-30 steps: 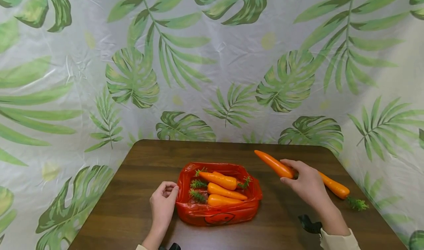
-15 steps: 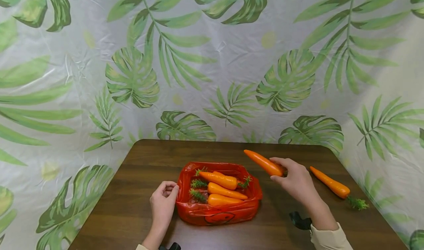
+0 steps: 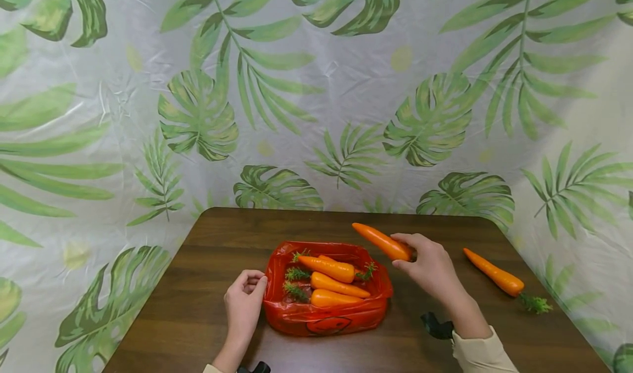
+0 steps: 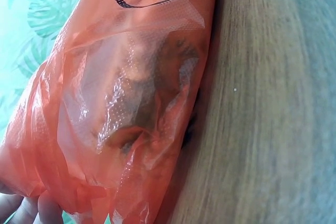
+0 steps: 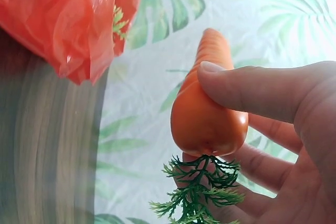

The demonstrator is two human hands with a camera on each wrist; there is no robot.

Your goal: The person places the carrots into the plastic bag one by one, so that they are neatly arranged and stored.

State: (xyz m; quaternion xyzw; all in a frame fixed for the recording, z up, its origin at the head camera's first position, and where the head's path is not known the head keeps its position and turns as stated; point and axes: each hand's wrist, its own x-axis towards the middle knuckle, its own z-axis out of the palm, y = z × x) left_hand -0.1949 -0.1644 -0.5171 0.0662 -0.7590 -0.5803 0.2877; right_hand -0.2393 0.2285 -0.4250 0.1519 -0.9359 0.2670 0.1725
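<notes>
A red plastic bag point(image 3: 346, 321) stands with its mouth spread wide near the middle of the table, several orange carrots point(image 3: 338, 286) with green tops lying inside. My left hand point(image 3: 245, 307) pinches the bag's left rim between thumb and fingers; in the left wrist view its fingertips point(image 4: 50, 211) show at the edge of the film. My right hand point(image 3: 429, 266) grips a carrot point(image 3: 381, 241) by its thick end, beyond the bag's right side and above the table. The right wrist view shows the thumb across this carrot point(image 5: 210, 108), its green leaves point(image 5: 202, 190) hanging below.
Another carrot point(image 3: 494, 274) lies on the table's right side, its leafy top toward the right edge. The dark wooden table point(image 3: 188, 285) ends at a leaf-patterned curtain point(image 3: 296, 98) behind it. Black wrist mounts show under both wrists.
My right hand has moved left toward the bag with the carrot, uncovering more of the carrot on the table. The left hand and bag have stayed in place.
</notes>
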